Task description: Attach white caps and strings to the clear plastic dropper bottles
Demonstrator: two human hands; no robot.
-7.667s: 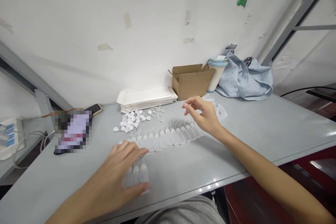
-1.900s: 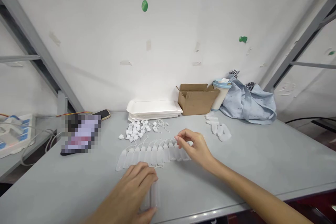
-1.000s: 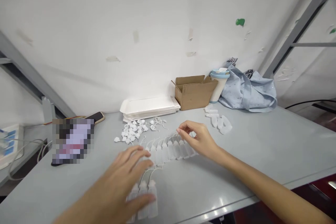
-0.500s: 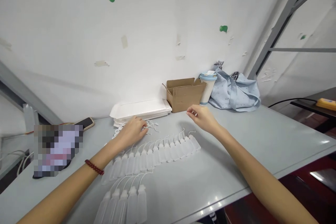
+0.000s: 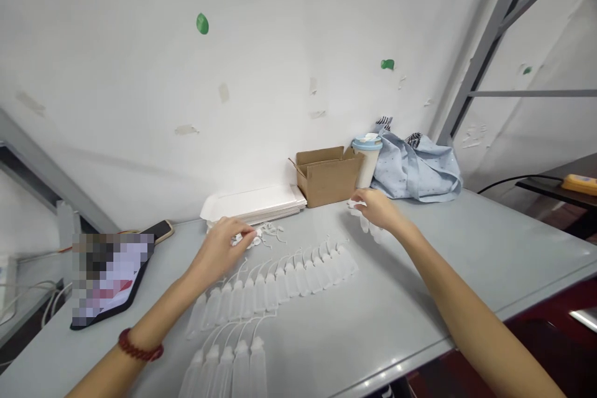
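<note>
My left hand (image 5: 228, 244) is over a small pile of white corded pieces (image 5: 273, 230), its thumb and fingers drawn together; whatever is between them is too small to tell. Several translucent, bottle-shaped plastic pieces (image 5: 361, 219) hang beneath my right hand (image 5: 377, 206), whose fingers are closed on them. Between and below my hands stretches a long slanted row of similar translucent bottles (image 5: 280, 283), thin white cords at their necks. Nearer to me lies a second, shorter group of bottles (image 5: 240, 364), also with cords.
White flat packets (image 5: 256, 204) are stacked against the wall. Beside them stand an open cardboard box (image 5: 331, 180), a lidded cup (image 5: 368, 161) and a light blue cloth bag (image 5: 415, 168). A phone (image 5: 161, 230) and a screened device (image 5: 116, 286) lie at the left.
The view has shifted slightly. Translucent bottle-shaped pieces now show under my right hand, where bare table was visible before. My left fingers have drawn back a little and come together.
</note>
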